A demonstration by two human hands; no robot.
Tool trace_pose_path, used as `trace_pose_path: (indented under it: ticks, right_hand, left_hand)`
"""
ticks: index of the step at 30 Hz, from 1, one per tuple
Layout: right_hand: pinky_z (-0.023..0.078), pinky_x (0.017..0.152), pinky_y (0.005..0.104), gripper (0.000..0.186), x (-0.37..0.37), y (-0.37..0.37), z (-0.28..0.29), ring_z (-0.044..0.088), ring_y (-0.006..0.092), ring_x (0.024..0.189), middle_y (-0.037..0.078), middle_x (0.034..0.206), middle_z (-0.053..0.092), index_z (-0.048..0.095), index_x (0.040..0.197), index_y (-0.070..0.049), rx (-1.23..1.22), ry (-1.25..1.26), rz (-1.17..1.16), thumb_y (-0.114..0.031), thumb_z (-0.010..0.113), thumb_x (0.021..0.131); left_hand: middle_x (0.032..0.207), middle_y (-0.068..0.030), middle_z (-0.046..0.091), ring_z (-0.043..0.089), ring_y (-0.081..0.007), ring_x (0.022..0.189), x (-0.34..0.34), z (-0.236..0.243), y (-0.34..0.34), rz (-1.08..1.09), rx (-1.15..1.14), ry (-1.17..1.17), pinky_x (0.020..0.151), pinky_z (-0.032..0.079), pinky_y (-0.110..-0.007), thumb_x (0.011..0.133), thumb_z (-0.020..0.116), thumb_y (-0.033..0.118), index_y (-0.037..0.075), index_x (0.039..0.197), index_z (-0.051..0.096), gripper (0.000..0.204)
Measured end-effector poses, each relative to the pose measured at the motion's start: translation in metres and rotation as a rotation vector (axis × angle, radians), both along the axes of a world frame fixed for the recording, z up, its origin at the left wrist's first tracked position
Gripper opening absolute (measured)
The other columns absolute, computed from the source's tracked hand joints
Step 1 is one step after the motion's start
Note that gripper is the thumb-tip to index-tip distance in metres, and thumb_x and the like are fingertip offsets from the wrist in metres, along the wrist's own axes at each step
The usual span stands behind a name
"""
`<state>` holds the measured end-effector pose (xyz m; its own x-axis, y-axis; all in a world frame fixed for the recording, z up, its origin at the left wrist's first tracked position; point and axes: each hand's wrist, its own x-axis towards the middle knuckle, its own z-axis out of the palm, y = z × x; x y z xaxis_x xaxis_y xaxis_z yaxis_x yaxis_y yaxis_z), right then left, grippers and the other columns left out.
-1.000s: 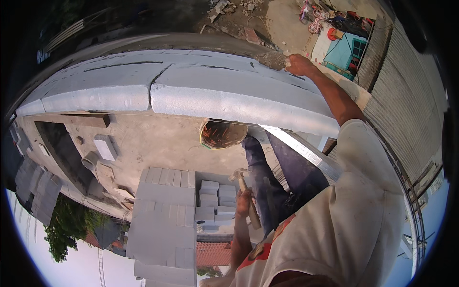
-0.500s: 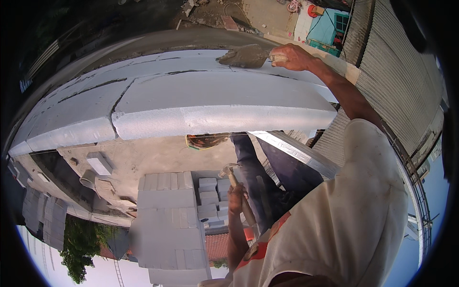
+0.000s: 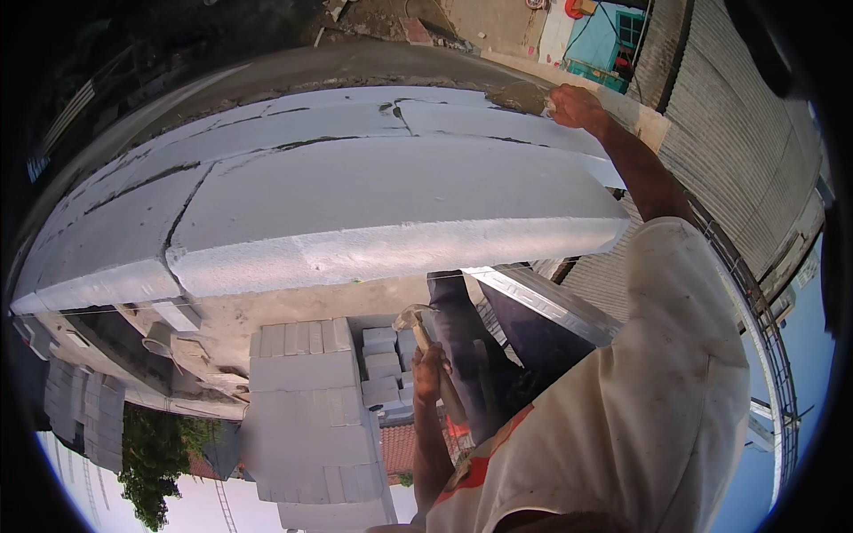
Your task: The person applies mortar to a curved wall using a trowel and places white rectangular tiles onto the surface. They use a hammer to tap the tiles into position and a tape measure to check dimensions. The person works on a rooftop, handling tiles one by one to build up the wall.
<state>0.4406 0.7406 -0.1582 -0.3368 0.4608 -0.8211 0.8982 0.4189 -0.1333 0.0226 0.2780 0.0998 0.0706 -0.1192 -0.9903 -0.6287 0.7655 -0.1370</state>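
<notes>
My right hand [image 3: 576, 107] reaches out to the far side of the white block wall [image 3: 382, 182], closed around the handle of a trowel [image 3: 520, 97]. The trowel's blade looks caked with grey mortar and lies at the wall's far face, close to a joint between blocks. Lower down, my left hand [image 3: 429, 371] grips a hammer [image 3: 453, 395] by its wooden handle. The hammer's pale, crusted head [image 3: 413, 316] points up toward the wall, beside my dark trouser leg [image 3: 458, 355].
A thin string [image 3: 373, 281] runs along the wall's near edge. Below stand a large stack of grey blocks [image 3: 306, 426] and several loose blocks [image 3: 382, 364]. A pale metal beam [image 3: 542, 302] slants by my legs. Corrugated roofing [image 3: 746, 133] lies to the right.
My right hand has moved right along the wall's far side with the trowel. The wall sits lower in view. My left hand still holds the hammer, slightly shifted.
</notes>
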Motion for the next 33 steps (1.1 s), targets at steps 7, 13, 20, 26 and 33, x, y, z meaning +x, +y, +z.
trace_pose_path:
  ticks: [7, 13, 20, 26, 33]
  right_hand:
    - [0.056, 0.101, 0.0488, 0.051, 0.0, -0.012, 0.045, 0.07, 0.0429, 0.114, 0.026, 0.124, 0.073, 0.07, 0.133, -0.005, -0.009, 0.166, -0.098, -0.036, 0.074, 0.093]
    - [0.056, 0.103, 0.0492, 0.049, 0.068, 0.005, 0.081, 0.069, 0.0411, 0.118, 0.024, 0.125, 0.072, 0.07, 0.133, -0.007, 0.001, -0.272, -0.2, -0.037, 0.071, 0.095]
    - [0.061, 0.093, 0.0487, 0.03, 0.168, -0.039, 0.027, 0.074, 0.0392, 0.107, 0.02, 0.112, 0.076, 0.074, 0.117, -0.007, 0.042, -0.613, -0.061, -0.024, 0.06, 0.096]
    - [0.062, 0.087, 0.05, 0.027, 0.141, -0.041, 0.0, 0.075, 0.0424, 0.1, 0.021, 0.106, 0.075, 0.073, 0.111, -0.005, 0.013, -0.433, 0.008, -0.024, 0.064, 0.094]
    - [0.055, 0.102, 0.05, 0.041, 0.136, -0.045, 0.013, 0.07, 0.0388, 0.115, 0.022, 0.118, 0.074, 0.072, 0.123, -0.006, 0.015, -0.052, -0.125, -0.025, 0.077, 0.087]
  left_hand:
    - [0.079, -0.0049, 0.062, 0.062, -0.0139, 0.059, 0.007, -0.011, 0.0, -0.017, -0.019, -0.01, 0.052, 0.052, -0.028, 0.101, 0.066, 0.023, 0.003, 0.107, 0.059, 0.022]
    - [0.08, -0.0057, 0.06, 0.059, -0.0153, 0.053, 0.009, -0.016, 0.002, -0.053, 0.016, 0.002, 0.049, 0.052, -0.03, 0.098, 0.065, 0.018, 0.004, 0.105, 0.058, 0.017]
    - [0.08, -0.0044, 0.06, 0.061, -0.0138, 0.059, 0.006, -0.037, -0.008, -0.077, 0.017, 0.001, 0.052, 0.053, -0.03, 0.099, 0.064, 0.016, 0.005, 0.104, 0.059, 0.013]
    - [0.075, -0.0012, 0.062, 0.06, -0.0106, 0.056, 0.008, -0.041, -0.002, -0.216, -0.042, -0.042, 0.052, 0.051, -0.026, 0.103, 0.064, 0.025, 0.008, 0.101, 0.061, 0.017]
    - [0.077, -0.0006, 0.061, 0.059, -0.0099, 0.056, 0.009, -0.057, -0.002, -0.194, 0.007, -0.04, 0.05, 0.049, -0.026, 0.101, 0.068, 0.028, 0.009, 0.107, 0.062, 0.021]
